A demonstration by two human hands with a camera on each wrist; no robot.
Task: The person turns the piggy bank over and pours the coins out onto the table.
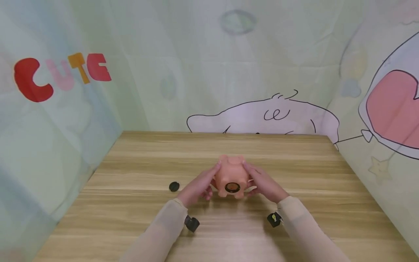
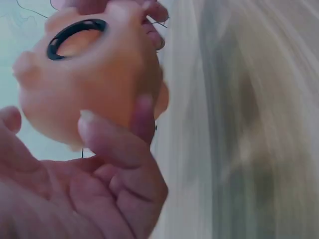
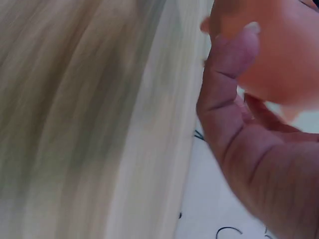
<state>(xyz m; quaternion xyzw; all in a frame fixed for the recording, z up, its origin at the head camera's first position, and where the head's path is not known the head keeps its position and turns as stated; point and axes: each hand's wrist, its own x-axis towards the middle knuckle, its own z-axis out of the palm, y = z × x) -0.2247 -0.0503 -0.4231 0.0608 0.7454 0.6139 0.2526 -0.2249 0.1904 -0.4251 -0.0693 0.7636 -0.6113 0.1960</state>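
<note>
Both hands hold a pink piggy bank (image 1: 233, 170) between them over the middle of the table, its underside with stubby feet turned toward me. A round hole with a black rim (image 2: 54, 49) shows in that underside. My left hand (image 1: 200, 183) grips its left side, and the left wrist view has those fingers curled against the pink body (image 2: 94, 84). On the opposite side, my right hand (image 1: 266, 185) holds it; in the right wrist view a bent finger (image 3: 239, 52) presses on the bank (image 3: 284, 59). A round black plug (image 1: 174, 186) lies on the table left of my left hand.
The wood-grain table (image 1: 147, 156) reaches back to a printed cloth (image 1: 157, 91) that hangs behind and along both sides. Small black wrist cameras (image 1: 192, 223) hang under the sleeves, close above the tabletop.
</note>
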